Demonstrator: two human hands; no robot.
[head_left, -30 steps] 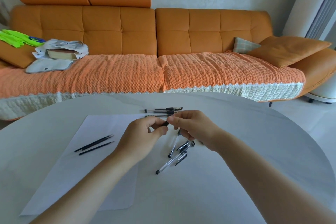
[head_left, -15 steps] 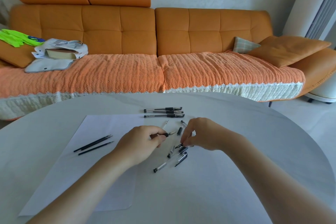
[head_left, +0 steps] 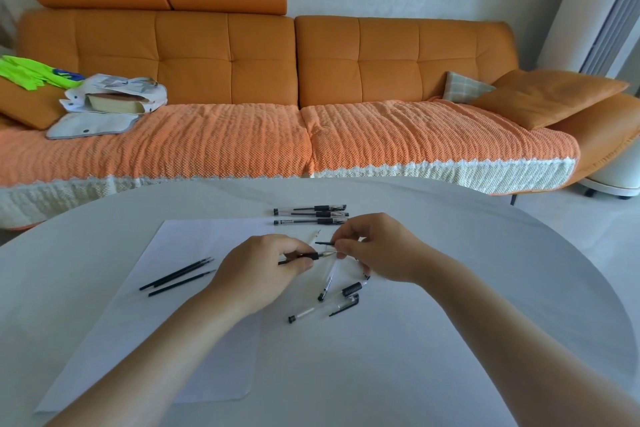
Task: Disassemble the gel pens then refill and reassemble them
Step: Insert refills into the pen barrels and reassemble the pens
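A refill with its black grip is pinched in the left hand's fingers; a small dark part is nipped by the right hand. Barrels and caps lie loose on the bench (three pens remain whole, apparently), spare refills unused: roughly midway.

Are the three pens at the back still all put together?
Yes, together. The three pens lie whole side by side on the table, caps on, unlike the loose parts nearer the hands.

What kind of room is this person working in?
Most likely a home living room: a long orange sofa with cushions sits behind a round white table scattered with gel pens.
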